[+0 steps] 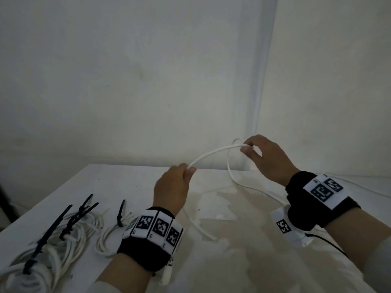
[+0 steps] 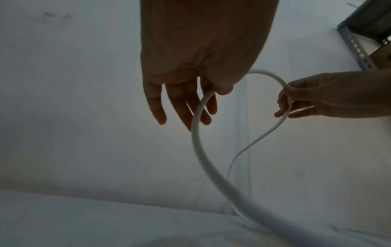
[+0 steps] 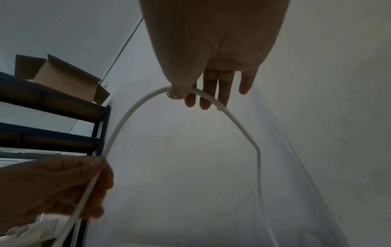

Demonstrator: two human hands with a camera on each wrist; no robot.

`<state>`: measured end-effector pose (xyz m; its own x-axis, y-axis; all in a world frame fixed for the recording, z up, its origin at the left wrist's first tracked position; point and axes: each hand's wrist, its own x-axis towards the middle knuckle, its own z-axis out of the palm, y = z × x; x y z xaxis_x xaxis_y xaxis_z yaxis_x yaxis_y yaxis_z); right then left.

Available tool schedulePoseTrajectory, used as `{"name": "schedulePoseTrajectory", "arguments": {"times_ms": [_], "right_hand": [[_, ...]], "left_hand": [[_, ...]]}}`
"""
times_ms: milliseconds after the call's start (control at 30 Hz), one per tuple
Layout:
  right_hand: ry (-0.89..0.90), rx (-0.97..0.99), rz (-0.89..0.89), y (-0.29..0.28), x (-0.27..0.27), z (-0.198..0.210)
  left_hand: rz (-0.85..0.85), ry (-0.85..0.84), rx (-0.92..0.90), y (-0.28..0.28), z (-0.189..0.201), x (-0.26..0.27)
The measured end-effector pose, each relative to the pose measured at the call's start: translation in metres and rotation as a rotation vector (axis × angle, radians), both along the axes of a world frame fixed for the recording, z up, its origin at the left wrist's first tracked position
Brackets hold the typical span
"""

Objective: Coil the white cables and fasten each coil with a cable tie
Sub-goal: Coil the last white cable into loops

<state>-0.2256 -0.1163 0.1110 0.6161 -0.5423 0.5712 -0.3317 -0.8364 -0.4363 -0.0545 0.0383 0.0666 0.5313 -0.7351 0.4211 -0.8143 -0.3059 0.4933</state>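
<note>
A loose white cable arches in the air between my two hands above the white table. My left hand pinches it between thumb and forefinger near the table's far edge; its other fingers hang fairly straight in the left wrist view. My right hand pinches the cable higher up to the right, also between thumb and fingers. From the right hand the cable drops in a loop and trails across the table to the right. One cable end lies near my left wrist.
At the left of the table lie two coiled white cables bound with black cable ties. White walls close in behind and to the right. A dark metal shelf with a cardboard box stands off to the left.
</note>
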Motion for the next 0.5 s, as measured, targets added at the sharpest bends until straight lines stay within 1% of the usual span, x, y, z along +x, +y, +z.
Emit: {"name": "schedulePoseTrajectory", "arguments": {"times_ms": [67,133,200,300,367,433,500], "right_hand": [[-0.057,0.020,-0.009,0.002,-0.014,0.006],[-0.075,0.014,-0.014,0.003,-0.028,0.010],[-0.107,0.017,-0.016,0.005,-0.040,0.014],[-0.171,0.035,-0.041,0.007,-0.056,0.016],[-0.185,0.059,-0.078,0.005,-0.068,0.015],[-0.154,0.102,-0.105,0.002,-0.080,0.011],[-0.081,0.129,-0.126,-0.001,-0.088,0.005]], "left_hand": [[-0.051,0.137,-0.072,0.003,0.002,-0.014],[-0.098,0.255,-0.145,0.008,0.004,-0.028],[-0.135,0.309,-0.192,0.012,0.008,-0.041],[-0.169,0.346,-0.266,0.020,0.012,-0.056],[-0.201,0.349,-0.317,0.026,0.014,-0.062],[-0.225,0.312,-0.382,0.032,0.017,-0.065],[-0.227,0.282,-0.458,0.034,0.022,-0.067]]}}
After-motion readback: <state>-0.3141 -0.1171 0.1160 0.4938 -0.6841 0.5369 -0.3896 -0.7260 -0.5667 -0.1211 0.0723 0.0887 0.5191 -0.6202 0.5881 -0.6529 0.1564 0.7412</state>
